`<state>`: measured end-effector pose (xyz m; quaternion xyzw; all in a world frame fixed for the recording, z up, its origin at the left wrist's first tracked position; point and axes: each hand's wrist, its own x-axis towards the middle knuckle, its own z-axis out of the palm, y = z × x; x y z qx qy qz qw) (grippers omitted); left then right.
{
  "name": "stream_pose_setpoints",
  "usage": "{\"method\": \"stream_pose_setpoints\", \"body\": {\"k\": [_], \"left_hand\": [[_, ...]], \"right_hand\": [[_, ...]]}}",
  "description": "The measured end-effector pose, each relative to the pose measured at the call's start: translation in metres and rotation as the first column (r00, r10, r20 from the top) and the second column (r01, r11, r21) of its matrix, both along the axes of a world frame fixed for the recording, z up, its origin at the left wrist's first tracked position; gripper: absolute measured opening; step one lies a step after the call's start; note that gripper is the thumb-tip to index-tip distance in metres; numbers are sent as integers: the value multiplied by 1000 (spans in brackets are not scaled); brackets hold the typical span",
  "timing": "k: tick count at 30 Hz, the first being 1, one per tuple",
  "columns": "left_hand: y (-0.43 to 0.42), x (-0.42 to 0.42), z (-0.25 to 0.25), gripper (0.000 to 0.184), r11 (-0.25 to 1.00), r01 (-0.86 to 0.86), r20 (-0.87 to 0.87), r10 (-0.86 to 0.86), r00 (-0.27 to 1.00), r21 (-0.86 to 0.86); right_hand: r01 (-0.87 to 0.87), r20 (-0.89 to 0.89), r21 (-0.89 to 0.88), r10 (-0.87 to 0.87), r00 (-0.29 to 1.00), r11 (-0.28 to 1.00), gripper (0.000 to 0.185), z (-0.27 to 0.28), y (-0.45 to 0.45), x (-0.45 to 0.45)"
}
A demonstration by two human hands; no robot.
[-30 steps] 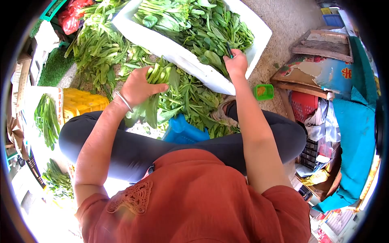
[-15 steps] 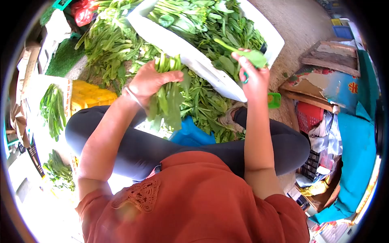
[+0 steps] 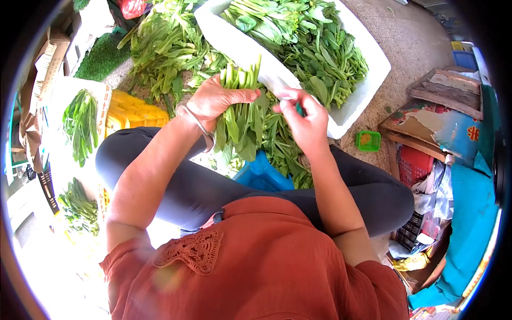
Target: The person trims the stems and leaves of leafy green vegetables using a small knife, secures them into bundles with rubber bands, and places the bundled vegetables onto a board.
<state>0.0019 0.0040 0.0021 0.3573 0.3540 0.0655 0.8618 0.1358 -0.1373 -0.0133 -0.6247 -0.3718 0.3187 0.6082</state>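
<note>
My left hand (image 3: pixel 213 101), with a bangle at the wrist, is wrapped round a bunch of leafy greens (image 3: pixel 242 122), stems up and leaves hanging down. Just right of the bunch, my right hand (image 3: pixel 306 117) is closed on a small tool with a green handle (image 3: pixel 300 109); its blade is hard to make out. Behind both hands lies a white foam box (image 3: pixel 368 88) full of leafy greens (image 3: pixel 325 58). More loose greens (image 3: pixel 165 48) are heaped on the ground to the left of the box.
A blue plastic stool or tub (image 3: pixel 264 173) stands between my legs. To the left are a yellow crate (image 3: pixel 133 113) and bundled greens (image 3: pixel 81 128). A small green basket (image 3: pixel 368 141) is right of the box. Wooden boards (image 3: pixel 448 90) and a teal cloth (image 3: pixel 466 213) lie farther right.
My right hand rose from the foam box with a leafy stem, then came left beside the bunch. The added stem now stands up among the others. The whole view has shifted.
</note>
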Motion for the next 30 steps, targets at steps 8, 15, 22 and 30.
{"method": "stream_pose_setpoints", "body": {"k": [8,15,22,30], "left_hand": [[-8,4,-2,32,977,102,13,-106,994,188],[-1,4,2,35,983,99,-22,-97,995,158],[-3,6,-14,38,940,104,-111,-71,991,324],[-4,4,-9,33,938,81,-52,-68,996,338]], "right_hand": [[-213,-695,-235,-11,719,948,26,2,18,2],[-419,-681,-450,0,732,789,45,-22,-7,43],[542,450,-662,-303,840,517,32,-107,-31,157],[574,387,-587,-425,818,571,27,-81,-40,141]]}}
